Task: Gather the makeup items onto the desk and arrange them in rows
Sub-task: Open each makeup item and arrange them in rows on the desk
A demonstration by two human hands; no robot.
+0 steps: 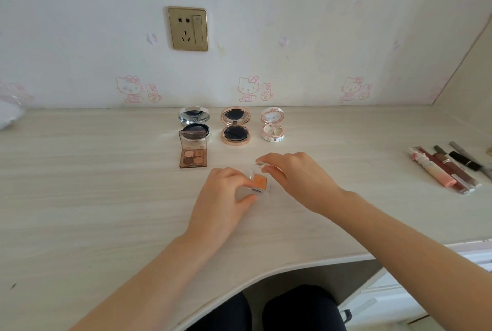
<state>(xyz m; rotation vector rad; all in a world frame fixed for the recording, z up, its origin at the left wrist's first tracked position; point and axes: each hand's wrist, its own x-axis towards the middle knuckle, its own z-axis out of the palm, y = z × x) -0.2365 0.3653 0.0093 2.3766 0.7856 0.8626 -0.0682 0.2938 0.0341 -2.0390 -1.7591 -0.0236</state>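
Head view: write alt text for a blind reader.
A left hand and right hand hold a small clear plastic eyeshadow case with an orange pan on a pale wooden desk. Behind stand three open round compacts in a row and an open brown four-pan palette; lip-gloss tubes lie far right.

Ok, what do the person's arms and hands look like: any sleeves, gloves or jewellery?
The left hand and right hand wear no gloves, and no rings, watch or bracelet show. Both arms are uncovered to the frame edge, with no sleeves in view.
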